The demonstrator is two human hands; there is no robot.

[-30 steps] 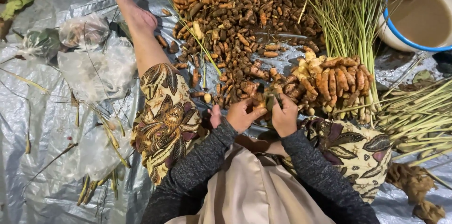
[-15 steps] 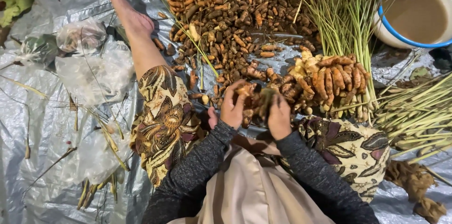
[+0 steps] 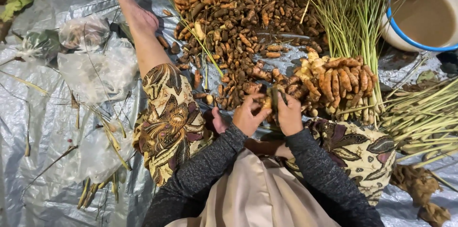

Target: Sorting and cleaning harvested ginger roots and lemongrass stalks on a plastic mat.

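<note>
I sit on a grey plastic sheet (image 3: 43, 126) with my left leg stretched out. Both hands meet in front of my lap. My left hand (image 3: 248, 115) and my right hand (image 3: 288, 115) together grip a small turmeric root (image 3: 271, 100) with a green stalk. Just right of them lies a cluster of cleaned orange roots (image 3: 336, 81). A big heap of brown, soil-covered roots (image 3: 234, 17) spreads out ahead of my hands.
A bundle of lemongrass stalks (image 3: 355, 31) stands by the orange roots, more stalks (image 3: 424, 117) at the right. A blue-rimmed basin (image 3: 422, 14) of murky water sits top right. Clear plastic bags (image 3: 93, 64) and scattered stalk scraps lie on the left.
My hands have moved forward from my lap toward the heap and closed together on a root. The view has shifted slightly forward.
</note>
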